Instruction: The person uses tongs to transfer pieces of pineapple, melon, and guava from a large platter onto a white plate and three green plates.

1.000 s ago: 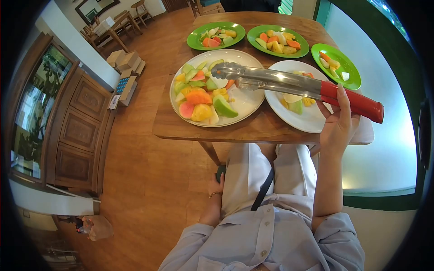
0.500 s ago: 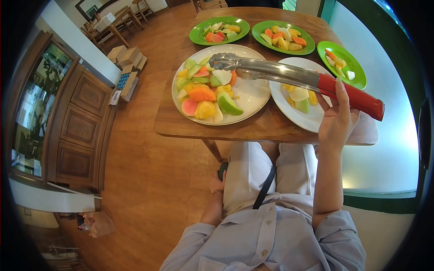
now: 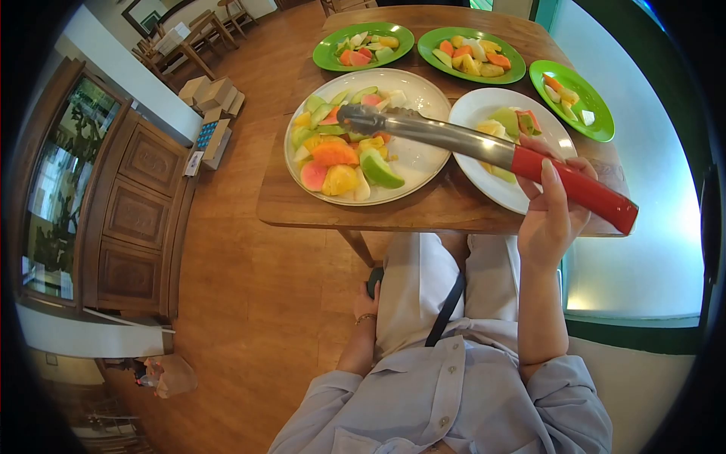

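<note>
My right hand (image 3: 556,212) grips the red handle of metal tongs (image 3: 446,138). The scalloped tongs' tips hang over the cut fruit (image 3: 335,155) on the large cream plate (image 3: 423,163). Behind the handle, a white plate (image 3: 473,178) holds yellow, green and red fruit pieces. Low beside my knee is my left hand (image 3: 365,303), with a small dark object (image 3: 374,281) at its fingers; what that object is cannot be made out.
Three green plates of fruit stand at the back: left (image 3: 325,57), middle (image 3: 522,66) and right (image 3: 601,129). They share the wooden table (image 3: 302,216). Cardboard boxes (image 3: 217,94), a wooden cabinet (image 3: 132,216) and a bag (image 3: 175,376) are on the left.
My right hand and the tongs have shifted left and slightly down. More fruit shows on the white plate, including a red and green piece. The view has moved slightly.
</note>
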Demonstrator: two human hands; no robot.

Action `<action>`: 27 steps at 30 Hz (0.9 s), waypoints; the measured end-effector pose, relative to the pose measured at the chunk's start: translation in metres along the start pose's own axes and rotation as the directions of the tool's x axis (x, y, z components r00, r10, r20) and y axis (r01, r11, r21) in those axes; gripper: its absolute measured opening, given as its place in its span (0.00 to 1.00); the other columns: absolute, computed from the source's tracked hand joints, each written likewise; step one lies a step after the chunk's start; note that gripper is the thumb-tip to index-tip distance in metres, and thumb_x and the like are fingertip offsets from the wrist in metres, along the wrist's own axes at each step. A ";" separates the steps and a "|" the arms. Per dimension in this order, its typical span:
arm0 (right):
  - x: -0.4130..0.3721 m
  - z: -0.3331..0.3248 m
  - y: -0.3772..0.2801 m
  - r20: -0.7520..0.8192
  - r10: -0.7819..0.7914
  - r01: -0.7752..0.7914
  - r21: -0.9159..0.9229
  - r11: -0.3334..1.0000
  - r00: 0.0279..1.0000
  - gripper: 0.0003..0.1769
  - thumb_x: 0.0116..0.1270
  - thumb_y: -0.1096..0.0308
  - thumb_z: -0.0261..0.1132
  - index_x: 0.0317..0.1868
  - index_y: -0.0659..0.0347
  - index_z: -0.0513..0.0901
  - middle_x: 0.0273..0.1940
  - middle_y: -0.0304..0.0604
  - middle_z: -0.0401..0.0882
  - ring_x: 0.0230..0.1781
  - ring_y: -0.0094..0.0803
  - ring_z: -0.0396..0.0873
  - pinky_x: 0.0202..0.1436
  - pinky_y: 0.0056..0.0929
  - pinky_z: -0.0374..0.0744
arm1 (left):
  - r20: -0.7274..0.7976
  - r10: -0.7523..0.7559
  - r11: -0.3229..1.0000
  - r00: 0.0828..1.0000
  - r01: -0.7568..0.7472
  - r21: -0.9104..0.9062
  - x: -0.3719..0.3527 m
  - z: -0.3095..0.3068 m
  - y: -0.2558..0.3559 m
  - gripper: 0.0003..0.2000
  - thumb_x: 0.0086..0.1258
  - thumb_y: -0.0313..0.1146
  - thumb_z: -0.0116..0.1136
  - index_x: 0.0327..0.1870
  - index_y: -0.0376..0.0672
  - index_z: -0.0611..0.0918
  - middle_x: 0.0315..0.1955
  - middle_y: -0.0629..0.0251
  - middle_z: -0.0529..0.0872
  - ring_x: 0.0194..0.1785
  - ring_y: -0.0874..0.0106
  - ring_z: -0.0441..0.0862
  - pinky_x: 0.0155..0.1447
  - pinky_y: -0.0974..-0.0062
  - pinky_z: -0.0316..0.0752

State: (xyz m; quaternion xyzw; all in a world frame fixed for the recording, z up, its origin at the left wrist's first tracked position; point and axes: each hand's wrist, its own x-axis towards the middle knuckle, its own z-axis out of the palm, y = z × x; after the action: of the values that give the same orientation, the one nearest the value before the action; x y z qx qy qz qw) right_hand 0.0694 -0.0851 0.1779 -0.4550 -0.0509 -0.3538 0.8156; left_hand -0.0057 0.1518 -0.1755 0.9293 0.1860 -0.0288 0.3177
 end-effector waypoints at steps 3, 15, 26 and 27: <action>-0.008 -0.002 0.006 0.068 -0.119 0.124 -0.074 0.990 0.991 0.20 0.50 0.80 0.58 0.40 0.60 0.58 0.40 0.60 0.71 0.45 0.42 0.70 0.48 0.35 0.70 | -0.003 0.005 1.000 1.000 -0.005 0.011 0.002 0.002 -0.003 0.25 0.57 0.56 0.40 0.39 0.40 0.72 0.27 0.47 0.77 0.32 0.52 0.75 0.33 0.61 0.70; -0.019 -0.002 0.010 0.097 -0.230 0.241 -0.116 0.964 0.968 0.25 0.48 0.81 0.60 0.41 0.59 0.55 0.41 0.61 0.69 0.48 0.42 0.68 0.54 0.39 0.64 | -0.035 0.033 0.999 0.999 -0.033 -0.010 0.003 0.006 -0.006 0.26 0.56 0.57 0.40 0.39 0.41 0.72 0.29 0.47 0.77 0.32 0.51 0.75 0.33 0.60 0.70; -0.028 -0.002 0.022 0.352 -0.315 0.402 -0.207 0.892 0.881 0.25 0.50 0.78 0.60 0.41 0.57 0.52 0.42 0.61 0.69 0.48 0.46 0.68 0.52 0.41 0.66 | -0.029 0.034 0.998 0.999 -0.036 -0.054 0.000 0.004 -0.004 0.25 0.56 0.57 0.41 0.38 0.40 0.72 0.28 0.46 0.77 0.32 0.51 0.75 0.33 0.60 0.69; -0.027 -0.002 0.022 0.354 -0.315 0.403 -0.207 0.892 0.880 0.25 0.50 0.78 0.60 0.41 0.57 0.52 0.42 0.61 0.69 0.48 0.46 0.68 0.52 0.41 0.66 | -0.020 0.027 0.999 0.999 -0.028 -0.039 0.002 0.005 -0.006 0.25 0.56 0.57 0.41 0.38 0.41 0.72 0.27 0.46 0.77 0.32 0.51 0.75 0.33 0.60 0.69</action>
State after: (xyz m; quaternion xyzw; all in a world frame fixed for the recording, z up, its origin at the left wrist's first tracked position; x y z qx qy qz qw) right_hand 0.0625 -0.0644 0.1499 -0.5959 -0.2135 -0.4275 0.6454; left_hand -0.0055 0.1539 -0.1829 0.9256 0.1769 -0.0119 0.3343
